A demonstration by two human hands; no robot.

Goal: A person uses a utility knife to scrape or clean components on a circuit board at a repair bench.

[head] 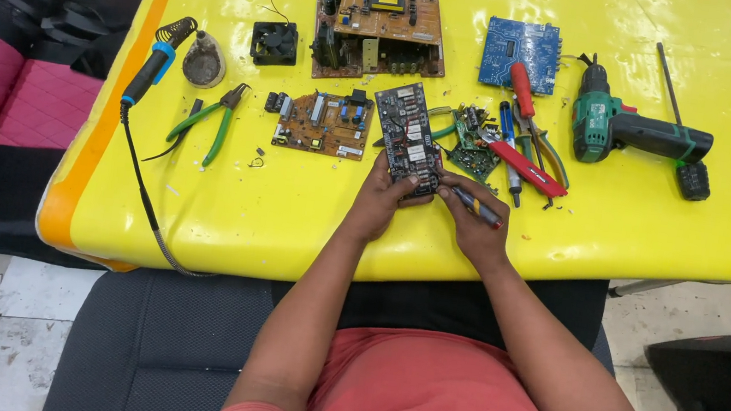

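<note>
A dark, narrow circuit board (408,133) lies lengthwise on the yellow table (291,206). My left hand (377,201) grips its near end from the left. My right hand (472,220) holds a small screwdriver with a blue and orange handle (477,208), its tip pointing at the board's near right corner. Both hands meet at the front middle of the table.
Brown boards (324,122) (379,32), a blue board (521,54), a small fan (274,43), green pliers (208,121), a soldering iron (152,68) with its stand (204,61), a green drill (635,132), red-handled tools (524,127) and a green board (470,149) lie around. A black chair (163,339) stands below.
</note>
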